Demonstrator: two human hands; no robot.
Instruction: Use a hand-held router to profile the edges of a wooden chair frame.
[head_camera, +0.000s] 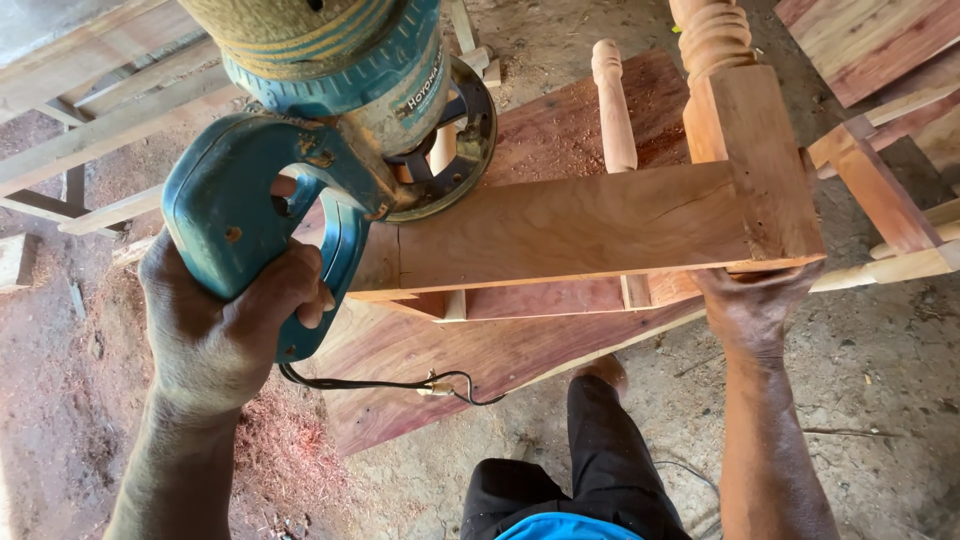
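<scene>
left hand (225, 335): wrapped tight round the teal router's (300, 150) D-handle, arm angled up from bottom left
right hand (752, 305): pressed under the turned leg's (745, 150) square end, grip mostly hidden
router: base set against the rail's (570, 230) left end

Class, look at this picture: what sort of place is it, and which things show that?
Probably a woodworking shop: the left hand holds a teal power router against a wooden furniture frame, with sawdust on the dirt floor.

Matt teal plastic router (300, 150) at upper left, dusty; smooth bare wood rail (570, 225) at centre; rough reddish plank (480, 350) beneath
</scene>
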